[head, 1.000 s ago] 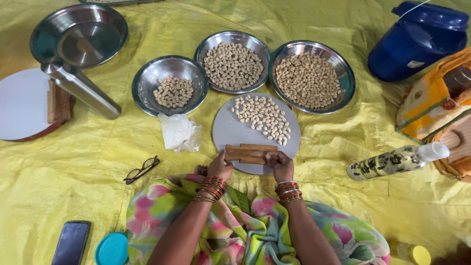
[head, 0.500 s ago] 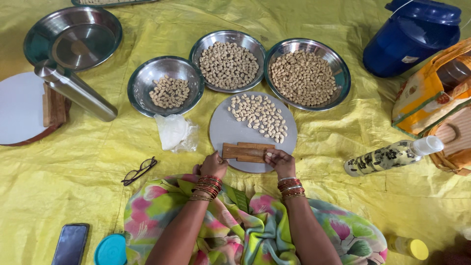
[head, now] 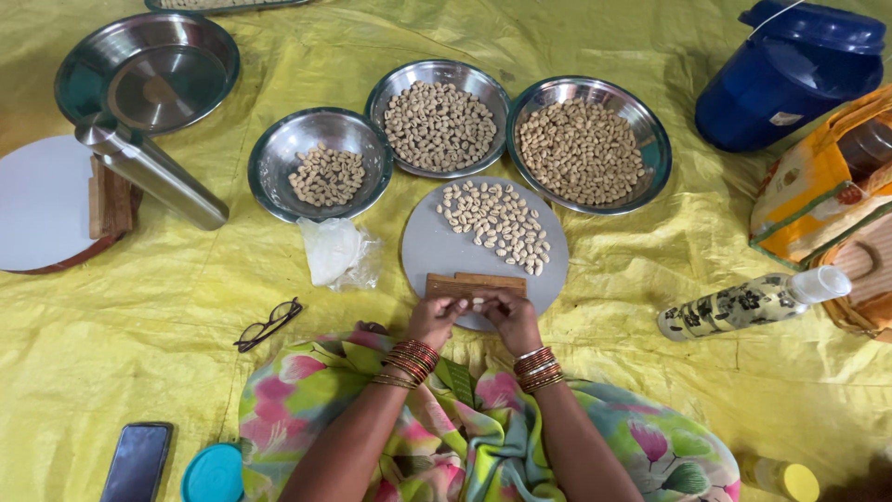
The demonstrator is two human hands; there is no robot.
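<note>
Both my hands have moved closer together over the little wooden block (head: 476, 284) on the near edge of the round grey board (head: 437, 246); my left hand (head: 434, 321) and right hand (head: 509, 318) have their fingers curled shut, pinching one small pale nut (head: 478, 302) between them. I think the nut could slip and roll off the board if I press too hard. I sit on a crinkly yellow sheet (head: 139, 316), with three steel bowls (head: 581, 139) of nuts on the far side.
</note>
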